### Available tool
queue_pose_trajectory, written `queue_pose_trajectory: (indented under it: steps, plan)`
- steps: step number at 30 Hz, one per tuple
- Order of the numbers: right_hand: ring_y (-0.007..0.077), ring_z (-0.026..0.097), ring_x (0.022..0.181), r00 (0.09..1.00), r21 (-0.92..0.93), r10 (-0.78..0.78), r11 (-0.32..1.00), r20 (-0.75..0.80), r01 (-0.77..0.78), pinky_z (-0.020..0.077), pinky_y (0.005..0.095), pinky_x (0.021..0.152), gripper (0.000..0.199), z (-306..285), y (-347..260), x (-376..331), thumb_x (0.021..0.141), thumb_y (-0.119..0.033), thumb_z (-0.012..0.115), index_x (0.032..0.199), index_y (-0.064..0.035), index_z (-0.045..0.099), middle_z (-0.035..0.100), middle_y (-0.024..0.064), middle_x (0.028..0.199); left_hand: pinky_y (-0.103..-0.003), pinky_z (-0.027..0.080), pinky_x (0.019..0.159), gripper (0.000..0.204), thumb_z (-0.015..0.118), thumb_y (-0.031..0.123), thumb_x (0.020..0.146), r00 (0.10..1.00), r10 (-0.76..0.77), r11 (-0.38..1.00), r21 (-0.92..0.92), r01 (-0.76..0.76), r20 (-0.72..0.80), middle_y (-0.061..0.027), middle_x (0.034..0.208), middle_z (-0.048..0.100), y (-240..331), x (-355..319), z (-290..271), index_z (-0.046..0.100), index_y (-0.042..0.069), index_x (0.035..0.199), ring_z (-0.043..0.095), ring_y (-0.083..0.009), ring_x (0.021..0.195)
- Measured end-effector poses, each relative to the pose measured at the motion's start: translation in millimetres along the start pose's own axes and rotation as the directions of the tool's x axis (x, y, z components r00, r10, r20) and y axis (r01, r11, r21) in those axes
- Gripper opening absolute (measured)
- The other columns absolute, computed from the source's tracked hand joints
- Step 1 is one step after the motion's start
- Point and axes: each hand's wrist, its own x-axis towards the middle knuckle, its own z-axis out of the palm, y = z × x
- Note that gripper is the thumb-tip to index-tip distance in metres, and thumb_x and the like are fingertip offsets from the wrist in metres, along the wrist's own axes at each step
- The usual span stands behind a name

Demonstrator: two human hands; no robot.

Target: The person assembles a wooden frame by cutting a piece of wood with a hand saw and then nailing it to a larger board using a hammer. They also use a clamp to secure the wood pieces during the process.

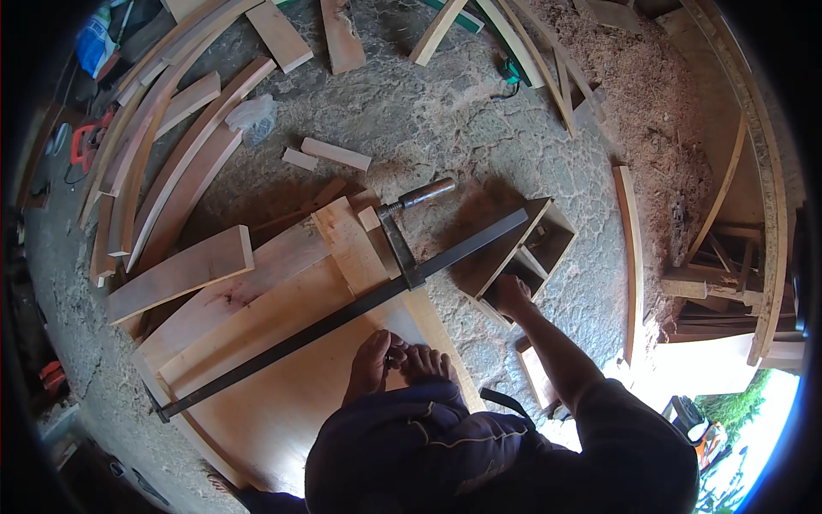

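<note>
My left hand (368, 367) is closed, fingers curled beside my bare foot (425, 363). A small dark thing shows at its fingertips, too small to name. To the right, my right hand (514, 294) reaches into a wooden box (561, 240) with compartments; its fingers are hidden inside. A long dark bar clamp (304, 338) lies diagonally across a pale wooden panel (257, 433) with boards along its far side. The clamp's screw handle (428, 193) points away to the right, near a wide wooden block (349, 248). My foot rests on the panel.
Curved planks (193, 141) are stacked at the far left, beside a clear plastic bag (253, 116). Two offcuts (336, 153) lie beyond the clamp on the rough floor (428, 111). A long timber strip (629, 265) and sawdust (651, 111) are at the right.
</note>
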Motion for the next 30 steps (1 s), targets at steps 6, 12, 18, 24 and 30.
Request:
queue_pose_trajectory:
  steps: [6, 12, 18, 24, 30]
  plan:
    - [0.0317, 0.072, 0.088, 0.954, -0.113, -0.218, 0.963, 0.204, 0.244, 0.0578, 0.0435, 0.074, 0.016, -12.7, 45.9, 9.8, 0.088, -0.014, 0.061, 0.091, -0.0022, 0.071, 0.072, 0.0193, 0.089, -0.031, 0.047, 0.073, 0.033, 0.046, 0.035, 0.106, 1.000, -0.028, 0.999, 0.032, 0.028, -0.012, -0.0071, 0.096, 0.067, 4.4, -8.6, 9.5, 0.060, 0.006, 0.102, 0.061, -0.0153, 0.081]
    - [0.0187, 0.072, 0.074, 0.922, 0.604, -0.235, 0.797, 0.307, 0.002, 0.0535, 0.0314, 0.057, 0.023, -79.2, 24.4, -31.0, 0.098, -0.026, 0.059, 0.097, -0.0027, 0.063, 0.070, 0.0098, 0.082, -0.031, 0.048, 0.073, 0.035, 0.047, 0.038, 0.105, 0.999, -0.038, 0.996, 0.079, 0.039, -0.009, -0.0077, 0.097, 0.065, 9.9, -6.8, 7.4, 0.060, 0.006, 0.103, 0.061, -0.0154, 0.081]
    - [0.0168, 0.070, 0.069, 0.725, 0.716, -0.660, 0.603, 0.199, 0.352, 0.0561, 0.0326, 0.060, 0.015, -80.0, -85.9, -67.3, 0.098, -0.018, 0.057, 0.097, -0.0030, 0.061, 0.068, 0.0103, 0.080, -0.032, 0.047, 0.077, 0.052, 0.051, 0.055, 0.101, 1.000, 0.022, 0.984, -0.175, -0.021, 0.004, -0.0066, 0.094, 0.063, 13.6, 4.8, 29.0, 0.062, 0.005, 0.107, 0.059, -0.0171, 0.083]
    - [0.0401, 0.069, 0.080, 0.504, 0.381, -0.862, 0.481, 0.045, 0.789, 0.0536, 0.0466, 0.069, 0.024, -59.0, -176.7, -96.8, 0.095, -0.030, 0.064, 0.103, -0.0078, 0.063, 0.070, 0.0185, 0.088, -0.033, 0.049, 0.072, 0.058, 0.042, 0.057, 0.103, 0.976, 0.218, 0.921, -0.328, -0.210, -0.014, -0.0093, 0.093, 0.065, 15.8, 1.8, 6.7, 0.063, 0.003, 0.104, 0.062, -0.0201, 0.085]
    - [0.0373, 0.067, 0.081, 0.543, 0.123, -0.757, 0.539, -0.364, 0.833, 0.0542, 0.0468, 0.067, 0.011, -73.2, -152.3, -14.8, 0.093, -0.017, 0.064, 0.095, -0.0070, 0.060, 0.067, 0.0153, 0.086, -0.036, 0.049, 0.080, 0.074, 0.025, 0.066, 0.102, 0.963, 0.269, 0.858, -0.445, -0.254, -0.032, -0.0107, 0.107, 0.068, 37.7, -14.3, -13.7, 0.063, 0.005, 0.116, 0.062, -0.0229, 0.093]
